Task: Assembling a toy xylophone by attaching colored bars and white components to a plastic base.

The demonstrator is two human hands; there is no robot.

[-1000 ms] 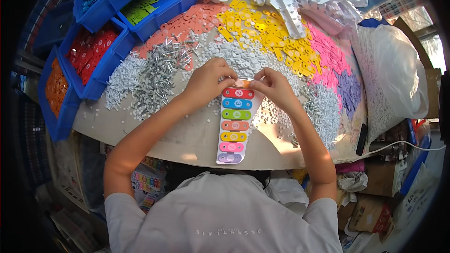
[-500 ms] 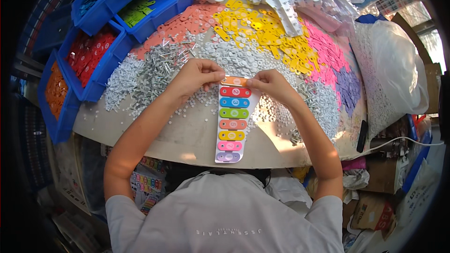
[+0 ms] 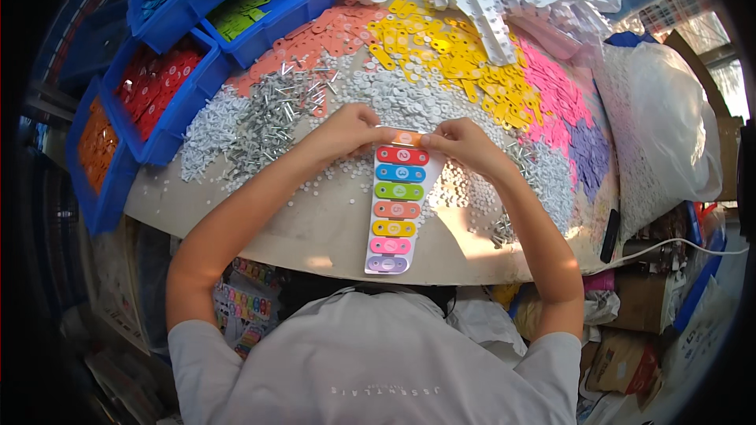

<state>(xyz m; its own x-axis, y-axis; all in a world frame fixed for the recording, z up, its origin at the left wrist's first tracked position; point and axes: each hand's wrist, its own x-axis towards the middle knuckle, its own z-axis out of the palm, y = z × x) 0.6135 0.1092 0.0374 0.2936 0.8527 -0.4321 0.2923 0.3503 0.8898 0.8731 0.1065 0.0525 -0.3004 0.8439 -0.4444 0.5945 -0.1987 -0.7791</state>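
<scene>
A toy xylophone lies at the middle of the table, its narrow white base pointing toward me. Numbered bars in several colours run down it, with metal pins at their ends. At the far end is the orange bar. My left hand is closed there, thumb pressed on the bar's left end. On the bar's right end rests the thumb of my right hand, its fingers curled behind the base's far edge. Loose white washers lie just beyond both hands.
Metal pins are heaped to the left, yellow bars, pink bars and purple bars to the right. Blue bins stand at the left. White xylophone bases are piled at the back; a plastic bag sits right.
My left hand has shifted right, and its thumb now covers the left end of the orange bar. The right hand stays at the other end. The whole view has shifted slightly.
</scene>
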